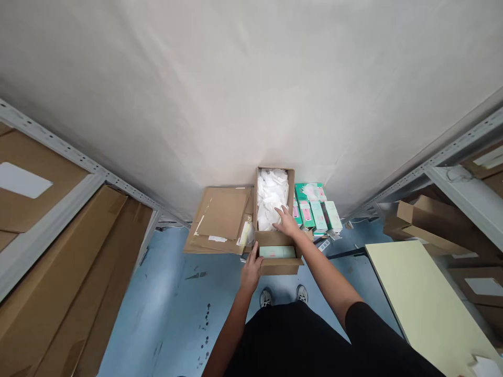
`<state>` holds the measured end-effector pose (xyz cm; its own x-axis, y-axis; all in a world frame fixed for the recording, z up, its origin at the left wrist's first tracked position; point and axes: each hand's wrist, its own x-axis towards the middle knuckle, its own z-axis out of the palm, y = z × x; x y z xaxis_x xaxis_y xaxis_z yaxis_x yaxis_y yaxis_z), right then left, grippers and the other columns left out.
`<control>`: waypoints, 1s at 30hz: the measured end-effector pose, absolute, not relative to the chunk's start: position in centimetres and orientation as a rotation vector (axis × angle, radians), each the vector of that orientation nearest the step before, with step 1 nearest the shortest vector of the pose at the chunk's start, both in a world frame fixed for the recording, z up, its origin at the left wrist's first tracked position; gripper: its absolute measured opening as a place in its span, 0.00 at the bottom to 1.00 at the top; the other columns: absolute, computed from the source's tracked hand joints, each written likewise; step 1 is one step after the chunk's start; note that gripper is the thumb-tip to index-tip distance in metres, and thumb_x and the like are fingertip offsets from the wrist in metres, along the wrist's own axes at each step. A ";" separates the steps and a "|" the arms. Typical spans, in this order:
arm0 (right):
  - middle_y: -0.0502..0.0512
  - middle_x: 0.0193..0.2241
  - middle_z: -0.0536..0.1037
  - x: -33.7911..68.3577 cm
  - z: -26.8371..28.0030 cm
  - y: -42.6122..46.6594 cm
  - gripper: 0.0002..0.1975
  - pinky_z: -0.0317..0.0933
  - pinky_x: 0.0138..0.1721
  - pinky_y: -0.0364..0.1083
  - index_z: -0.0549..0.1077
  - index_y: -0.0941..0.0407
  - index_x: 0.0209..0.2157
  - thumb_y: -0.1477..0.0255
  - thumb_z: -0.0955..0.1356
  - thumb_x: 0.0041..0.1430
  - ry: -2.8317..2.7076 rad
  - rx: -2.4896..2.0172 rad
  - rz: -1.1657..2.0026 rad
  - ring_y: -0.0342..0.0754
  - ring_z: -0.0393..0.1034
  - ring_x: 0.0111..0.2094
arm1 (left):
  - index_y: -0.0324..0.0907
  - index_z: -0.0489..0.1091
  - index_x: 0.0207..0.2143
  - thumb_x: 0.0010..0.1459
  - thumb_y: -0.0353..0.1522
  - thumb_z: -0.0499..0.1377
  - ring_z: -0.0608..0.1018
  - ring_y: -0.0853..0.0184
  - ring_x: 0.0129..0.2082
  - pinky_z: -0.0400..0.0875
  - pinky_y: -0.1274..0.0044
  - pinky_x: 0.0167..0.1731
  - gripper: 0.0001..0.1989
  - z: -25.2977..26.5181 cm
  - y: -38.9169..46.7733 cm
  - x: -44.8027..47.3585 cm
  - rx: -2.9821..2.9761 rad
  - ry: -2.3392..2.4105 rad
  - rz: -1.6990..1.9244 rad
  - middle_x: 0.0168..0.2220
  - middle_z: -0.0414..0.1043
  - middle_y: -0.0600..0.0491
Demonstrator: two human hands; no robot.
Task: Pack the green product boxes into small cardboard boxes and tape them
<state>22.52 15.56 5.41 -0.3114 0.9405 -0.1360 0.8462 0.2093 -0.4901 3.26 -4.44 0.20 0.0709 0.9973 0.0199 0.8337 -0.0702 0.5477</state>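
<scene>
A small cardboard box (pixel 280 269) with raised flaps stands in front of me, a pale green box (pixel 277 252) lying inside it. My left hand (pixel 250 266) grips the left edge of that cardboard box. Just behind is a taller open carton (pixel 291 189) filled with crumpled white sheets (pixel 272 191), whose material I cannot make out. Over the near right part of these sheets reaches my right hand (pixel 286 222), fingers apart and nothing visibly held. Right of the carton sit several green and pink product boxes (pixel 306 212).
Flattened cardboard (pixel 220 214) lies to the left of the carton. Metal shelving with big cartons (pixel 98 230) rises at left, and more open cartons (pixel 436 225) fill the right shelves. A pale yellow table (pixel 420 293) stands at right. The wall (pixel 251 94) is close behind.
</scene>
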 end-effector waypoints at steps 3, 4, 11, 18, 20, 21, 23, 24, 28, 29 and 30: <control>0.65 0.75 0.44 19.6 4.9 17.9 0.45 0.67 0.56 0.53 0.56 0.47 0.71 0.71 0.76 0.55 -2.471 -1.739 0.709 0.62 0.70 0.60 | 0.45 0.78 0.49 0.63 0.23 0.52 0.67 0.58 0.67 0.73 0.67 0.57 0.20 0.2 -5.4 1.7 1.920 1.816 0.556 0.74 0.51 0.53; 0.64 0.75 0.41 18.9 4.6 18.5 0.48 0.68 0.56 0.53 0.55 0.46 0.71 0.73 0.77 0.53 -2.543 -1.716 0.687 0.62 0.71 0.60 | 0.45 0.78 0.49 0.63 0.23 0.52 0.66 0.58 0.67 0.73 0.67 0.58 0.20 0.1 -5.7 1.3 1.905 1.821 0.554 0.74 0.51 0.53; 0.64 0.75 0.28 16.9 1.2 19.8 0.62 0.66 0.57 0.53 0.49 0.42 0.72 0.73 0.82 0.41 -2.795 -1.634 0.603 0.65 0.67 0.61 | 0.44 0.78 0.49 0.63 0.23 0.52 0.65 0.57 0.69 0.72 0.67 0.58 0.20 -0.4 -7.2 0.0 1.830 1.855 0.553 0.74 0.49 0.53; 0.64 0.75 0.45 16.4 0.0 20.8 0.27 0.65 0.56 0.53 0.69 0.55 0.60 0.79 0.69 0.60 -2.736 -1.729 0.379 0.60 0.64 0.61 | 0.44 0.78 0.49 0.64 0.23 0.51 0.65 0.58 0.68 0.70 0.66 0.60 0.19 -0.6 -5.6 0.1 1.870 1.841 0.548 0.75 0.48 0.54; 0.64 0.73 0.52 16.3 0.2 21.2 0.22 0.64 0.57 0.52 0.71 0.56 0.57 0.80 0.66 0.62 -2.777 -1.690 0.396 0.58 0.63 0.61 | 0.45 0.78 0.49 0.64 0.23 0.52 0.65 0.58 0.68 0.71 0.66 0.60 0.19 -0.5 -5.2 0.2 1.864 1.842 0.556 0.74 0.49 0.54; 0.64 0.71 0.58 16.3 0.3 21.3 0.20 0.63 0.56 0.52 0.72 0.56 0.56 0.80 0.64 0.64 -2.802 -1.669 0.418 0.57 0.64 0.61 | 0.45 0.78 0.49 0.64 0.24 0.52 0.65 0.58 0.68 0.71 0.66 0.60 0.18 -0.4 -5.1 0.3 1.861 1.840 0.560 0.74 0.50 0.54; 0.66 0.63 0.70 16.2 0.3 21.3 0.19 0.63 0.55 0.49 0.73 0.58 0.55 0.81 0.62 0.65 -2.839 -1.646 0.475 0.55 0.66 0.59 | 0.45 0.78 0.49 0.64 0.24 0.53 0.66 0.58 0.68 0.70 0.66 0.60 0.18 -0.4 -4.8 0.5 1.863 1.832 0.561 0.74 0.51 0.53; 0.67 0.58 0.75 16.2 0.3 21.3 0.19 0.63 0.54 0.48 0.73 0.58 0.54 0.82 0.62 0.65 -2.842 -1.652 0.501 0.54 0.68 0.57 | 0.45 0.78 0.49 0.64 0.25 0.53 0.66 0.58 0.68 0.70 0.66 0.60 0.18 -0.3 -4.7 0.6 1.867 1.827 0.560 0.74 0.52 0.53; 0.66 0.49 0.81 16.5 0.3 20.9 0.18 0.62 0.49 0.45 0.74 0.58 0.53 0.81 0.63 0.65 -2.797 -1.705 0.547 0.53 0.74 0.50 | 0.44 0.78 0.49 0.65 0.25 0.52 0.66 0.58 0.68 0.71 0.67 0.59 0.18 -0.3 -4.4 1.0 1.879 1.808 0.582 0.74 0.51 0.52; 0.65 0.49 0.81 16.7 0.4 20.7 0.18 0.62 0.48 0.45 0.74 0.58 0.53 0.81 0.63 0.65 -2.782 -1.711 0.553 0.53 0.75 0.49 | 0.44 0.78 0.48 0.65 0.25 0.51 0.66 0.58 0.68 0.71 0.67 0.59 0.18 -0.3 -4.3 1.1 1.881 1.802 0.592 0.74 0.51 0.52; 0.64 0.48 0.82 16.8 0.5 20.7 0.18 0.62 0.47 0.44 0.74 0.57 0.53 0.81 0.63 0.64 -2.766 -1.715 0.555 0.53 0.75 0.48 | 0.44 0.78 0.48 0.65 0.25 0.51 0.65 0.59 0.68 0.70 0.67 0.59 0.18 -0.3 -4.2 1.2 1.883 1.800 0.603 0.74 0.51 0.52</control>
